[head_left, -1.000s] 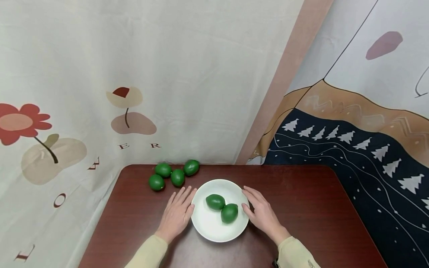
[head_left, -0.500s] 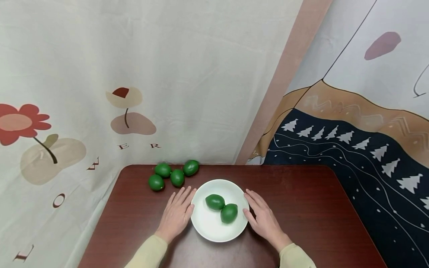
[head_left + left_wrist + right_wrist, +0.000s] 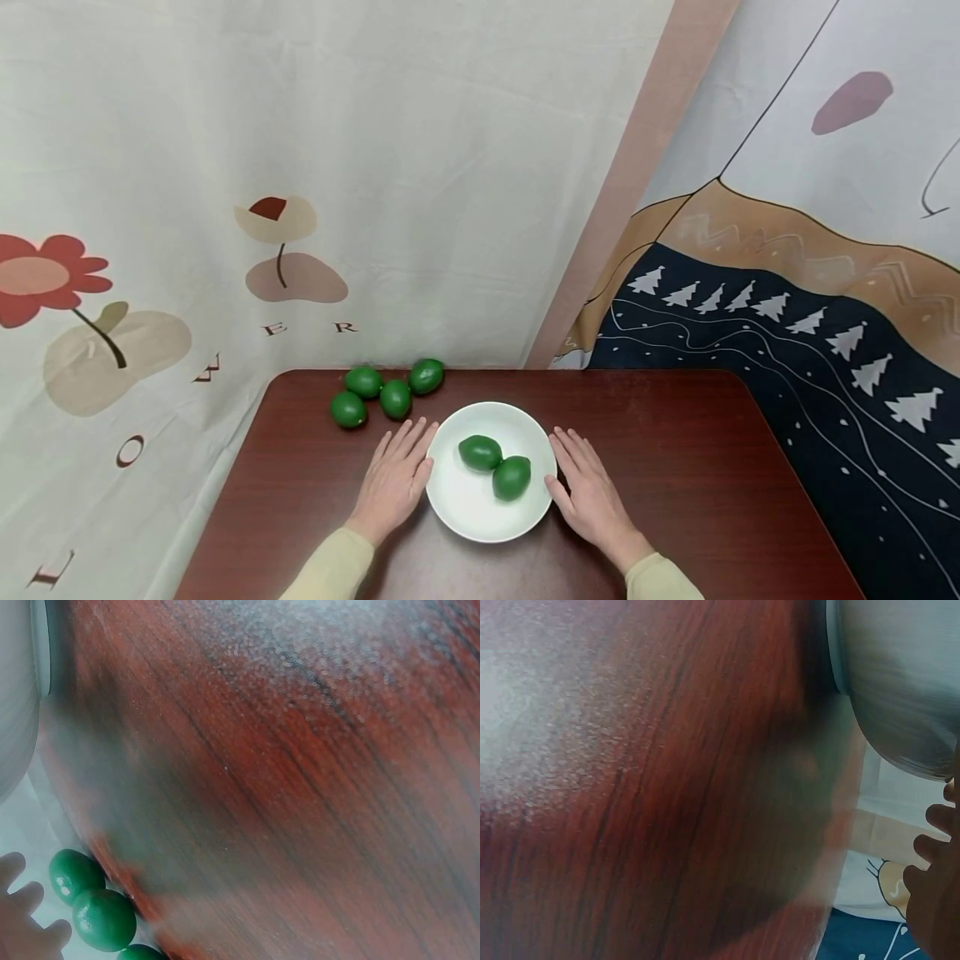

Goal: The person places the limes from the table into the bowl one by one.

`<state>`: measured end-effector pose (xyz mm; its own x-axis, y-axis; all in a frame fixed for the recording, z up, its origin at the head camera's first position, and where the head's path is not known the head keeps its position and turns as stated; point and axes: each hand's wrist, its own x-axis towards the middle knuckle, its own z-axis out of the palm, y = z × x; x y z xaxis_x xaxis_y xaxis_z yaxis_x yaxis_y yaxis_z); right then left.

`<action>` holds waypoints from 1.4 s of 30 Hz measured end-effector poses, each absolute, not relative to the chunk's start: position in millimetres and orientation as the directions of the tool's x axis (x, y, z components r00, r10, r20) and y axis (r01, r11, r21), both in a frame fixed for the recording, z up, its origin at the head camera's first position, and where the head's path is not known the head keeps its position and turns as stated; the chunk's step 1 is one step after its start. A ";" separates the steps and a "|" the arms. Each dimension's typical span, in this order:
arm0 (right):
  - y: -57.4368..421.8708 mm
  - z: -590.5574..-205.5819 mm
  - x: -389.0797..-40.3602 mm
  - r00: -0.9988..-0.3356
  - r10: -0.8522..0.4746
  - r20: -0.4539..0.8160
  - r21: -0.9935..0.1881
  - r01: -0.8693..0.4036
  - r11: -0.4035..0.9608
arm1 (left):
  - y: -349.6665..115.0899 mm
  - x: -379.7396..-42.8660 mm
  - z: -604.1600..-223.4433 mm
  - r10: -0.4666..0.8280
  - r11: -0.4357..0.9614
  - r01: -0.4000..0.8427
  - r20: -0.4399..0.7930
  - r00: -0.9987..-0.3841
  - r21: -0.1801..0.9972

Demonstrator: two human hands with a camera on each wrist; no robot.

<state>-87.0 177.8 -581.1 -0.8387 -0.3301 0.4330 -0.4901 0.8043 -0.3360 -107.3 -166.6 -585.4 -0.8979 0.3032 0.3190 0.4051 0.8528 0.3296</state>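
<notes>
There sits the white bowl (image 3: 491,521) at the middle of the brown table (image 3: 660,442), two green limes (image 3: 512,478) side by side inside; left hand (image 3: 392,482) and right hand (image 3: 591,493) flank its rim, fingers straight. Far left, four loose limes (image 3: 395,399) cluster just past the left hand, by the pale curtain (image 3: 450,183).

Patterned hangings (image 3: 450,167) round a reddish-brown table (image 3: 675,467) suggest a cloth-screened corner.

Reddish table (image 3: 675,450), floral curtain (image 3: 450,183), tree-print cloth (image 3: 780,358)
</notes>
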 end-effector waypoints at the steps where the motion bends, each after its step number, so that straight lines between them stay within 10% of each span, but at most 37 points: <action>1: 178.0 -581.4 -86.7 -0.836 -0.334 0.436 -0.330 -0.494 0.804 | -166.5 -107.2 -585.3 0.303 0.853 0.404 0.317 -0.899 0.330; 42: 180.6 -574.8 -78.9 -0.881 -0.343 0.325 -0.267 -0.433 0.861 | -171.1 -108.6 -580.2 0.315 0.857 0.417 0.333 -0.889 0.302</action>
<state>-78.9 180.6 -574.8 -0.8814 -0.3428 0.3249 -0.4333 0.8606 -0.2675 -108.6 -171.1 -580.2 -0.8888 0.3151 0.3328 0.4171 0.8571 0.3024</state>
